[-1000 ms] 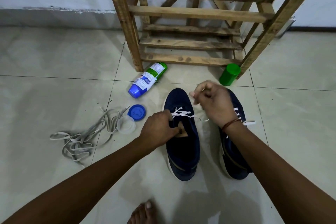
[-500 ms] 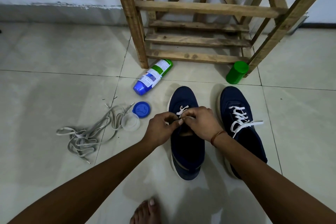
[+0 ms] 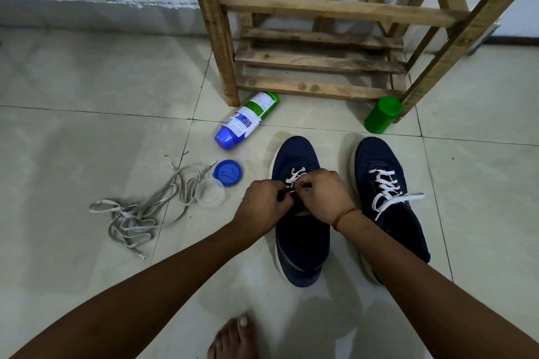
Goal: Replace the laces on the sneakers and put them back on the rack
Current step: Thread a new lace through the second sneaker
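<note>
Two navy sneakers stand side by side on the tiled floor, toes toward the wooden rack (image 3: 326,11). The left sneaker (image 3: 297,245) has a white lace (image 3: 295,176) threaded only through its front eyelets. My left hand (image 3: 264,207) and my right hand (image 3: 323,195) meet over its tongue, and both pinch the white lace. The right sneaker (image 3: 388,213) is laced in white, with loose lace ends (image 3: 408,197) lying across its side. A heap of old grey laces (image 3: 137,213) lies on the floor at the left.
A blue and green bottle (image 3: 246,121) lies on its side by the rack's left leg. A blue lid (image 3: 228,173) and a clear round container (image 3: 210,192) sit left of the shoes. A green cup (image 3: 382,115) lies by the rack's right leg. My bare foot (image 3: 233,338) shows at the bottom.
My right hand came down from above the shoe's toe to join my left hand at the eyelets, uncovering the right sneaker. Both hands now work the lace close together.
</note>
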